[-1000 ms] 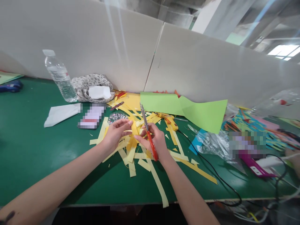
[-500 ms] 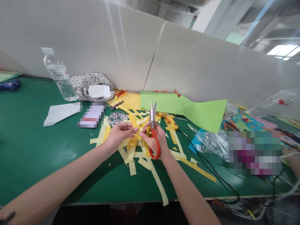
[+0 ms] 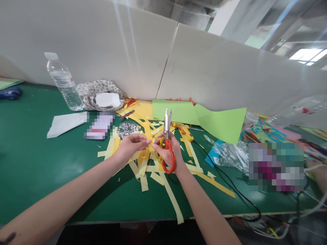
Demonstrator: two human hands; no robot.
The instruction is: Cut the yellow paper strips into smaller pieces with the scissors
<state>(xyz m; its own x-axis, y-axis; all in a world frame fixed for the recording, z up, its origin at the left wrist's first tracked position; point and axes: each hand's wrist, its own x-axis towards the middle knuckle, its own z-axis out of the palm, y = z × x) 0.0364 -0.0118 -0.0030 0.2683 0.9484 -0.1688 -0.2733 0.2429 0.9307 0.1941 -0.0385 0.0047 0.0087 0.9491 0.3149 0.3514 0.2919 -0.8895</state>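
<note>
Between the fingertips of both hands is a yellow paper strip (image 3: 147,131), its far end pointing away from me. My left hand (image 3: 130,147) pinches it from the left, fingers closed. On the right, my right hand (image 3: 173,151) also has thumb and fingers at the strip's near end. That hand carries scissors (image 3: 173,160) with red handles, blades pointing up and slightly apart. A small yellow ring-shaped piece (image 3: 158,157) shows beside the right fingers, partly hidden. Under the hands lie many loose pale and deep yellow strips (image 3: 144,182), some crossing each other.
A clear bag of small gems (image 3: 127,128) lies behind my left hand. Behind my right hand is a yellow glue gun (image 3: 188,134) with a black cord. Green sheets (image 3: 176,110) lean at the partition. A water bottle (image 3: 65,85) stands left; a plastic bag (image 3: 233,156) lies right.
The yellow strip has swung slightly to the right and points straighter away from me. The scissors have shifted a little; both hands stay nearly in place.
</note>
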